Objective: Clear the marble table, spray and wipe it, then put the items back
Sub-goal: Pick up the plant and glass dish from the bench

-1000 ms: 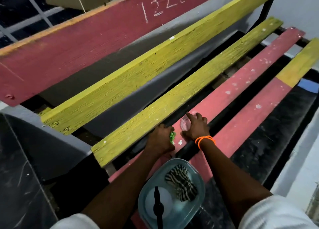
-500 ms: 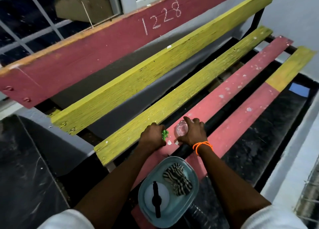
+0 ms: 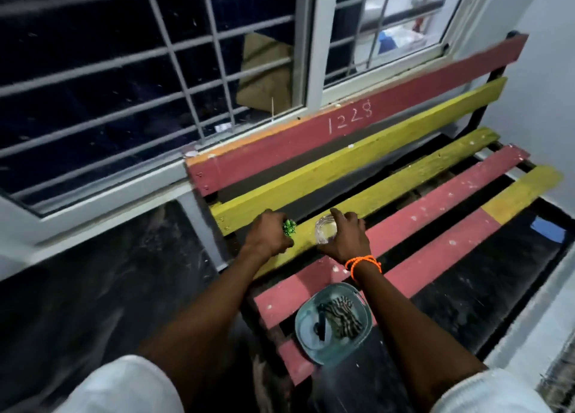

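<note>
While both arms reach forward over a painted slat bench [image 3: 413, 213], our left hand [image 3: 267, 236] is curled into a fist around a small bright-green object [image 3: 289, 227], of which only a knobbly tip shows past the fingers; we cannot tell what it is. Our right hand [image 3: 345, 240], an orange cord bracelet [image 3: 362, 263] at its wrist, grips a small clear glass jar [image 3: 325, 232] from the side, index finger laid over the rim and the rest wrapped round the far wall. Both hands are over the yellow seat slat [image 3: 404, 176], just beside each other but apart; whether the jar rests on the wood or is lifted clear is not plain. Nearer to us, on the red slats at the front edge of the seat, sits a pale teal tray [image 3: 303, 331] holding a black-and-white striped cloth [image 3: 342, 316] and a dark slim item we cannot identify, blurred by motion. Chalked on the red backrest plank [image 3: 311, 145] is the number 1228 [image 3: 350, 117]. Behind the bench stands a window [image 3: 317, 54] with grey bars. Dark polished stone flooring [image 3: 109, 272] lies to the left of the bench and below it. White sleeves [image 3: 124, 387] frame the bottom corners.
</note>
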